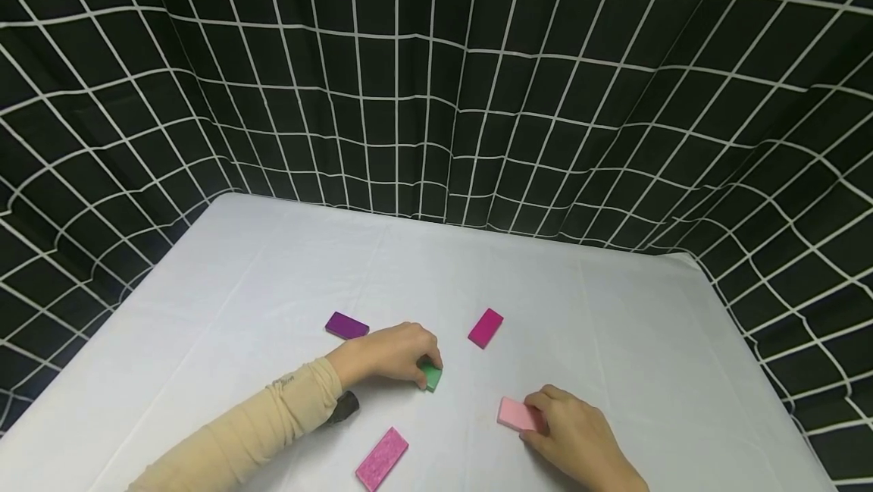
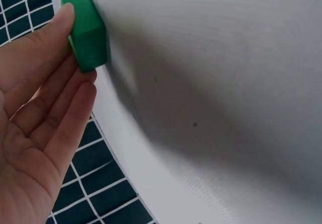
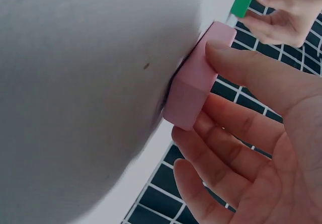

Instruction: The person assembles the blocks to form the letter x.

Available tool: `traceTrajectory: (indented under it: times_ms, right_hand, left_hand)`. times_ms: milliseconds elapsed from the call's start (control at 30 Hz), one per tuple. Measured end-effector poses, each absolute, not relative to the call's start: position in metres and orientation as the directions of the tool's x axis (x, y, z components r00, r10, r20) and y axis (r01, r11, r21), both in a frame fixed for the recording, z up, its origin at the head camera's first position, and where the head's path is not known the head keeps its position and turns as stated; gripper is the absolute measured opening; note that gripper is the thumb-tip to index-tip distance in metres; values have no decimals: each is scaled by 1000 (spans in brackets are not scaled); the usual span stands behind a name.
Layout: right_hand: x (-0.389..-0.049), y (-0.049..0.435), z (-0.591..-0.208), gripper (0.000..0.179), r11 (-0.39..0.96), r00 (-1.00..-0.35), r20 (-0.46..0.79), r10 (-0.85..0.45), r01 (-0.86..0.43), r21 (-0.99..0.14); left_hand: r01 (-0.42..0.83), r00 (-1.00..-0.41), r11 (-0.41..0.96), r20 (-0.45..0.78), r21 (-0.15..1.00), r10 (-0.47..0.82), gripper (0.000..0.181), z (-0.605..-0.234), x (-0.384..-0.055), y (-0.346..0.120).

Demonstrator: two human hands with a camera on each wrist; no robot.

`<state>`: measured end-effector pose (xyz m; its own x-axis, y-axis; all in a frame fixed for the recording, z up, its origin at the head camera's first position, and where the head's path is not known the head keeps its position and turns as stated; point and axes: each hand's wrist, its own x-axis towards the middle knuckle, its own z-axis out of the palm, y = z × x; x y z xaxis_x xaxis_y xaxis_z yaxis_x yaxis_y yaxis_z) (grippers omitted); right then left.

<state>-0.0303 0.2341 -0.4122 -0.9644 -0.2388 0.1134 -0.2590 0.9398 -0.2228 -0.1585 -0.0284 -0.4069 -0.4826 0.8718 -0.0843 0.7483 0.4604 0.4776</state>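
Near the middle of the white table, my left hand (image 1: 402,353) pinches a green rectangular block (image 1: 432,376) between thumb and fingers. The left wrist view shows the thumb across one face of that green block (image 2: 88,32), right at the tabletop. To the right and nearer, my right hand (image 1: 578,435) grips a light pink block (image 1: 516,414) by its right end. In the right wrist view, the thumb lies on one side of the pink block (image 3: 193,78) and fingers on the other, with its lower edge close against the cloth.
A purple block (image 1: 345,325) lies behind the left wrist, a magenta block (image 1: 486,327) farther back, and a mottled pink block (image 1: 382,459) at the front. A dark object (image 1: 344,406) is partly hidden by the left sleeve (image 1: 252,427). Black grid-patterned curtain (image 1: 423,83) surrounds the white table (image 1: 614,325).
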Motion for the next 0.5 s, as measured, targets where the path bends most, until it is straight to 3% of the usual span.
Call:
traceTrajectory:
  times_ms: [500]
  right_hand:
    - [-31,232,-412,32,933,-955,147,-257,-285,-219]
  left_hand:
    - [745,-516,502,-99,438,851,26,-407,-153,-26]
